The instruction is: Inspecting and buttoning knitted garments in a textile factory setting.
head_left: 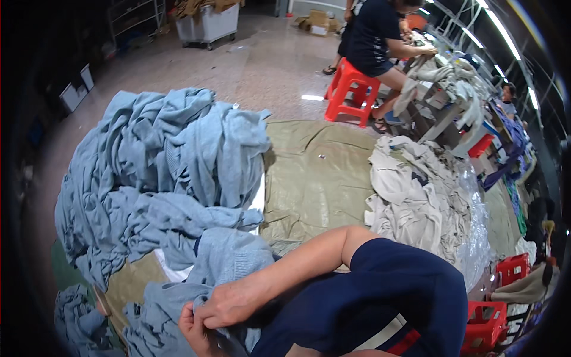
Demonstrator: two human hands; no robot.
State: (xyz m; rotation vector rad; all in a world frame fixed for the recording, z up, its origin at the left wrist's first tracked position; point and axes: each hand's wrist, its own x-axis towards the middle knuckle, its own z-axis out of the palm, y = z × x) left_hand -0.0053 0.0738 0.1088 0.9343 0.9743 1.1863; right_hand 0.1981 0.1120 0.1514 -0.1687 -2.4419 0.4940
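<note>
In the lower left of the head view, my right hand (229,304) reaches across my body and pinches the edge of a light blue knit sweater (229,256). Just below it, my left hand (199,333) is partly cut off by my own arm and clothing, its fingers closed on the same knit. The two hands are close together, almost touching. Part of the sweater, with a ribbed band, lies beyond my right wrist, and more blue knit spreads to the left of my hands.
A large heap of blue knit garments (172,149) rises ahead on the left. Cream garments (416,190) lie on the right of an olive ground sheet (318,172). Beyond, a person (375,35) sits on a red stool (351,95) by a garment-covered table. A white wheeled bin (208,25) stands far back.
</note>
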